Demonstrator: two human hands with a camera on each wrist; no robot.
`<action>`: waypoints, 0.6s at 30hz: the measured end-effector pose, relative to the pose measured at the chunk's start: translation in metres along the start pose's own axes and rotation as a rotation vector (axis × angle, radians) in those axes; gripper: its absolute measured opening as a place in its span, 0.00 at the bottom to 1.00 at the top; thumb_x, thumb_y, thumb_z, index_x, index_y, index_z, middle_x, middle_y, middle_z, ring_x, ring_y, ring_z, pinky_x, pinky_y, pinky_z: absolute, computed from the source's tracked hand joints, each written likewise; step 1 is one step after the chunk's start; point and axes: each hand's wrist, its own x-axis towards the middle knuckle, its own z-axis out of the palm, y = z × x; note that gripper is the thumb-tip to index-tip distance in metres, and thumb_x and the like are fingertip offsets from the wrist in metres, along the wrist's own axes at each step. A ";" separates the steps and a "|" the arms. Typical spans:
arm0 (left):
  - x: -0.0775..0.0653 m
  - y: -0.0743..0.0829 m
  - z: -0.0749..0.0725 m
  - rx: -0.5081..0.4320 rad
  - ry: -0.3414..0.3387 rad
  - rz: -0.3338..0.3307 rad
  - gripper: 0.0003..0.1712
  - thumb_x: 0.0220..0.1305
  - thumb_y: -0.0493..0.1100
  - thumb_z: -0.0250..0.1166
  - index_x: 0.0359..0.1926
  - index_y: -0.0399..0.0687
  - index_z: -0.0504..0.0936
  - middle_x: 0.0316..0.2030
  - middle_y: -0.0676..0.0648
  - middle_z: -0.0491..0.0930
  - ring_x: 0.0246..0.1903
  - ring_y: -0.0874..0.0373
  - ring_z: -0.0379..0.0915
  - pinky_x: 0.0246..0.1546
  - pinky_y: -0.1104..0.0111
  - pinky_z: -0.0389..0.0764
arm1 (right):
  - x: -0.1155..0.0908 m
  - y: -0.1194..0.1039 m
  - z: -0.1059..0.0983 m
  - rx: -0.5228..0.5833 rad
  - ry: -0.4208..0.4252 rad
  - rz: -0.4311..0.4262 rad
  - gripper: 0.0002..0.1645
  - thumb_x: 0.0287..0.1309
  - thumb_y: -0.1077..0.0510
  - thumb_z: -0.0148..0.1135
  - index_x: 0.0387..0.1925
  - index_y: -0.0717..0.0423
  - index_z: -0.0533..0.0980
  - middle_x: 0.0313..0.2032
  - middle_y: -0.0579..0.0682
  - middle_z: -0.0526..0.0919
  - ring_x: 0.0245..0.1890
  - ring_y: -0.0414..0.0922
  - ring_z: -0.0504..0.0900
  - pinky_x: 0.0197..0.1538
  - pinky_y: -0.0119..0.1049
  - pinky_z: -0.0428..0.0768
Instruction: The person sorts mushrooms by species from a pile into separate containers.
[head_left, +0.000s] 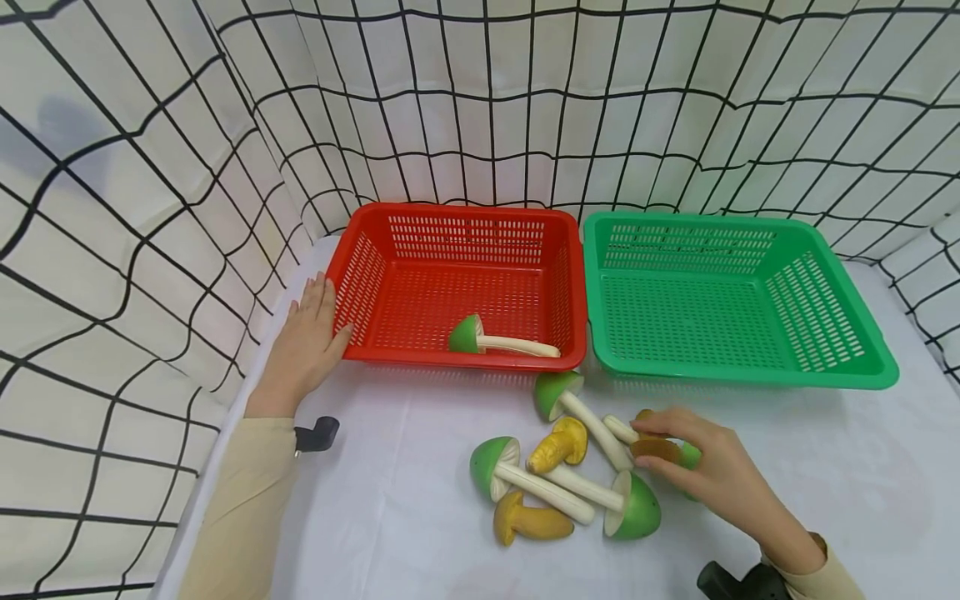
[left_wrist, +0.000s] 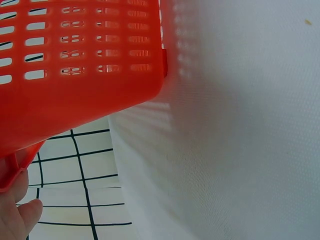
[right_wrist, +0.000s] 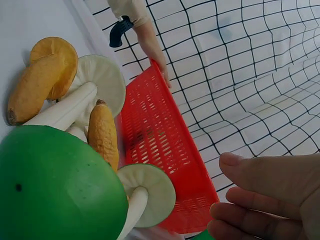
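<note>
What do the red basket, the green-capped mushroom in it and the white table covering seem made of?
Red basket: probably moulded plastic, slightly glossy; regular slots, shiny walls.
Green-capped mushroom: smooth, perhaps foam or plastic; evenly coloured green cap, but looks alone can't settle which.
White table covering: likely matt fabric, given its fine, weave-like grain.

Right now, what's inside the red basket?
The red basket holds one green-capped mushroom, lying along its near side; nothing else shows. The near rim hides that side's inner wall from the head view.
</note>
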 end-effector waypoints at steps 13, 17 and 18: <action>0.001 0.001 0.000 0.012 0.014 0.006 0.39 0.69 0.47 0.45 0.70 0.26 0.41 0.71 0.31 0.38 0.71 0.40 0.31 0.66 0.43 0.42 | -0.034 0.004 0.006 0.088 -0.016 0.033 0.29 0.36 0.67 0.76 0.47 0.53 0.80 0.45 0.46 0.83 0.49 0.33 0.76 0.51 0.17 0.68; 0.001 0.001 0.000 0.008 0.015 -0.001 0.39 0.69 0.47 0.45 0.70 0.26 0.42 0.71 0.31 0.39 0.71 0.40 0.31 0.66 0.43 0.42 | -0.036 0.005 0.010 0.072 -0.015 0.026 0.30 0.34 0.65 0.77 0.46 0.53 0.81 0.46 0.47 0.83 0.48 0.33 0.75 0.49 0.17 0.69; 0.001 0.001 0.000 0.007 0.014 -0.001 0.39 0.69 0.47 0.45 0.70 0.26 0.42 0.71 0.31 0.39 0.71 0.40 0.31 0.66 0.43 0.42 | -0.037 0.005 0.011 0.071 -0.018 0.026 0.30 0.34 0.65 0.77 0.46 0.53 0.81 0.46 0.48 0.83 0.48 0.33 0.76 0.49 0.17 0.70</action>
